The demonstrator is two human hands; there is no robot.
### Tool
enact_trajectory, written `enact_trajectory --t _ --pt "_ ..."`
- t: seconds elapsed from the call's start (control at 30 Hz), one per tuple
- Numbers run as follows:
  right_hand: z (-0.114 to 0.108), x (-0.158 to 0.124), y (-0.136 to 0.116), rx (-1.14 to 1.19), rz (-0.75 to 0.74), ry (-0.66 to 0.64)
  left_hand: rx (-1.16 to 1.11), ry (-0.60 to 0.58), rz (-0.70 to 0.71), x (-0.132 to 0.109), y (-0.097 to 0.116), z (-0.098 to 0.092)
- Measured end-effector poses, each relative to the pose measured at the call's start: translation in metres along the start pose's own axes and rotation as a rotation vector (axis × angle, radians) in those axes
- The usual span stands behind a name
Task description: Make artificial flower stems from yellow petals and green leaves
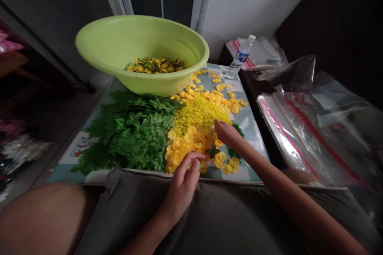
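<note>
My left hand [182,179] hovers over the near edge of a heap of yellow-orange artificial flowers [185,151], its fingertips pinched on a small green piece [200,165]. My right hand [227,133] reaches across from the right, its fingertips at a mound of fine yellow fabric flowers [199,113]. A large pile of green artificial leaves [134,135] lies to the left of the flowers. Behind them stands a lime-green plastic basin [140,36] holding a layer of yellow and green flower pieces [155,65].
Everything lies on a checked teal-and-white mat [243,121] across my lap, above grey shorts [209,211]. Clear zip bags [308,135] and a plastic water bottle [241,55] sit to the right. Colourful bagged items [20,147] lie on the floor at the left.
</note>
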State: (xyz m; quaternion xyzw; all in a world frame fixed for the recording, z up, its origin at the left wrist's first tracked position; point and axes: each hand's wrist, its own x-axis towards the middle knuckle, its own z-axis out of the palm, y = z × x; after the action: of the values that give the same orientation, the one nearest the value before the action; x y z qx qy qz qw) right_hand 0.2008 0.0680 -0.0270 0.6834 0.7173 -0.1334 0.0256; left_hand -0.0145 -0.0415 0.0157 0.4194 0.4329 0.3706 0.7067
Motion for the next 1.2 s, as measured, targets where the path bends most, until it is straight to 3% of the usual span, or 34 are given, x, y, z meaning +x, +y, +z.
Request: enact_trajectory --t 0.27,0.43,0.63,0.77,0.83,1.2 --pt "-0.005 -0.009 0.005 0.246 0.007 0.082 0.155 -0.054 0.083 0.0 0.005 -0.002" --pt "-0.019 -0.035 -0.006 0.533 -0.004 0.135 0.166 -0.118 0.083 0.001 0.005 -0.002" --pt "-0.031 -0.081 -0.03 0.997 -0.054 0.093 0.137 -0.113 -0.085 -0.004 0.001 -0.002" --pt "-0.036 -0.094 -0.043 1.596 0.023 -0.047 0.069 -0.165 -0.129 -0.008 0.002 -0.001" --pt "-0.038 -0.096 -0.046 1.756 0.057 -0.112 0.028 -0.179 -0.149 -0.009 0.004 0.0" --pt "-0.035 -0.103 -0.046 1.766 -0.003 -0.226 -0.063 -0.24 -0.243 -0.01 0.003 0.002"
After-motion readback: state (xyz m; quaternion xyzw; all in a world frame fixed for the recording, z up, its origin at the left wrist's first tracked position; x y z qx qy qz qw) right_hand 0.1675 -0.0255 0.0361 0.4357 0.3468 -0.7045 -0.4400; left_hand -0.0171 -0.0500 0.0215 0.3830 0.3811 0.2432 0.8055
